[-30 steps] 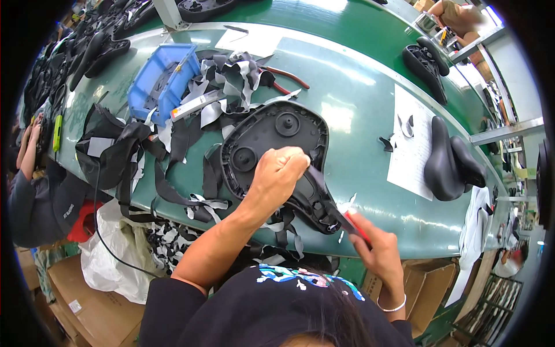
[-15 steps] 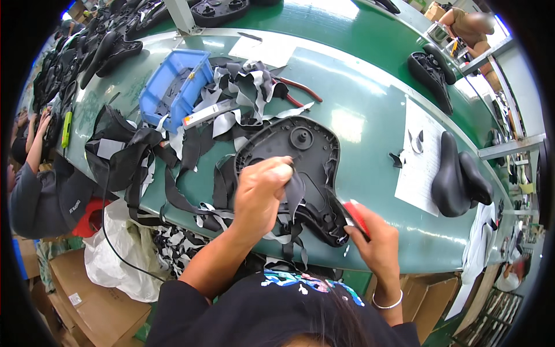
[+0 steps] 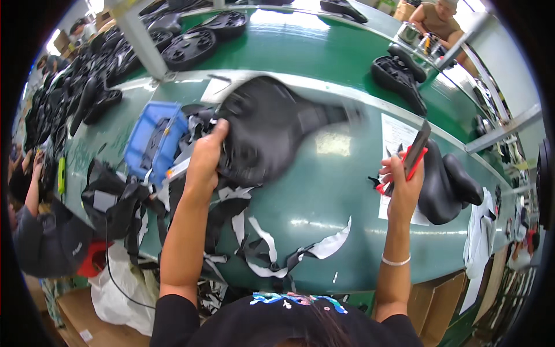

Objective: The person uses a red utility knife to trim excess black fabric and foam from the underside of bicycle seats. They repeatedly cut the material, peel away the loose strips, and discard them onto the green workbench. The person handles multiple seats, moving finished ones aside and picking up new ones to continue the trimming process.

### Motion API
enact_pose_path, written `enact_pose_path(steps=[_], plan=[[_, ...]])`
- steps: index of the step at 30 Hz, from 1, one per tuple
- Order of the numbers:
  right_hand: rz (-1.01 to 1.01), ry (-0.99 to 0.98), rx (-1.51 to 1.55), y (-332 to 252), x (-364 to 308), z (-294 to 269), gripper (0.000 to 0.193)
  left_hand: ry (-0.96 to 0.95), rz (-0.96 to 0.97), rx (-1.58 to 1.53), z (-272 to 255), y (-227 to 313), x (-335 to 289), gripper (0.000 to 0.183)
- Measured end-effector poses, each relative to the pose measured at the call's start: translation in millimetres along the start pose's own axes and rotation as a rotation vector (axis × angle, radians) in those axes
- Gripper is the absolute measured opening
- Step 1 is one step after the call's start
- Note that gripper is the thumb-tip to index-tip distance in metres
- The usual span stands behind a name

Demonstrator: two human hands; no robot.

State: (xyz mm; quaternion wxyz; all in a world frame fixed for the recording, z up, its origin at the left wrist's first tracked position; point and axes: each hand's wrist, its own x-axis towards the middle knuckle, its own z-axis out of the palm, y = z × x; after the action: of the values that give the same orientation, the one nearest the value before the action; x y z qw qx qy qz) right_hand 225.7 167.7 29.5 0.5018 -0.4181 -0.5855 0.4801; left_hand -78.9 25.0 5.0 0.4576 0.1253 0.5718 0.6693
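Observation:
My left hand (image 3: 206, 151) grips the rim of a black bicycle saddle (image 3: 272, 124), thumb on top. It is held above the table, its narrow nose pointing right and blurred by motion. Off to the right, my right hand (image 3: 403, 182) is closed round a red-handled knife (image 3: 415, 159) with a dark blade tilted upward. This hand hovers near a finished-looking black saddle (image 3: 442, 188) lying on the table. Black and white trimmed strips (image 3: 277, 254) curl on the table below the held saddle.
A blue bin (image 3: 144, 141) stands left, beside scraps and black cloth (image 3: 107, 194). Papers (image 3: 393, 136) lie at right. More saddles (image 3: 193, 49) crowd the far left, and another (image 3: 399, 81) rests beyond the ledge. A co-worker (image 3: 34, 237) sits at left, another person (image 3: 436, 23) far right.
My left hand has lifted the saddle off the table and swung it up and away, nose now to the right. My right hand has moved right with the knife, apart from the saddle.

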Motion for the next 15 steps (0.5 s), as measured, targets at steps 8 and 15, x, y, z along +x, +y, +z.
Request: enact_pose_path(steps=[8,15], plan=[[0.054,-0.052,-0.029,84,175,17,0.05,-0.08,0.753,0.635,102,-102,30,0.025],[0.091,0.188,0.076,123,277,56,0.04,-0.187,0.591,0.558,109,-91,32,0.028]])
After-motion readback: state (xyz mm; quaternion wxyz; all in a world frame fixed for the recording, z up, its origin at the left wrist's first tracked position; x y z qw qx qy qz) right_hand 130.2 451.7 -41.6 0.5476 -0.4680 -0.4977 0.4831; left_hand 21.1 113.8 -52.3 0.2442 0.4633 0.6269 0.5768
